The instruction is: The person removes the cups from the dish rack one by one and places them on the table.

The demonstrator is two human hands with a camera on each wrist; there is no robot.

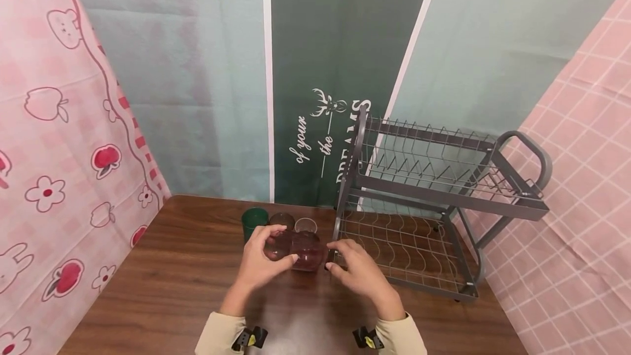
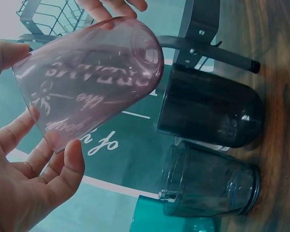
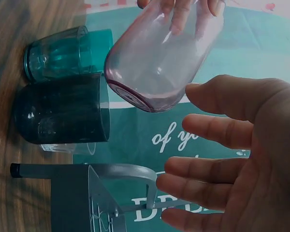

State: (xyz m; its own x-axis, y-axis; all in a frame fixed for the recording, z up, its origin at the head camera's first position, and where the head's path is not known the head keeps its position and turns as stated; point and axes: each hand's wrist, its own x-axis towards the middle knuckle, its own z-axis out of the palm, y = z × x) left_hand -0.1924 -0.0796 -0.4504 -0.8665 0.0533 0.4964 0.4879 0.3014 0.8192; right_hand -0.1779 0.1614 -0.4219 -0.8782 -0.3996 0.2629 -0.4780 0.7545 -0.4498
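A see-through pink glass (image 1: 307, 256) is tilted on its side above the table. My left hand (image 1: 262, 259) holds it by the mouth end, thumb and fingertips around the rim in the left wrist view. Close to the base end is my right hand (image 1: 359, 268), its fingers loosely extended; I cannot tell whether the thumb touches the glass. Behind stand a green glass (image 1: 253, 217), a smoky dark tumbler (image 2: 210, 105), a bluish-grey glass (image 2: 210, 181) and a clear glass (image 1: 306, 224) partly hidden by the dark tumbler in the right wrist view.
A grey two-tier dish rack (image 1: 443, 193) with wire shelves stands on the right of the brown wooden table (image 1: 162, 278). A green printed curtain (image 1: 315, 26) hangs behind the table, with pink patterned cloths (image 1: 64, 169) at the sides.
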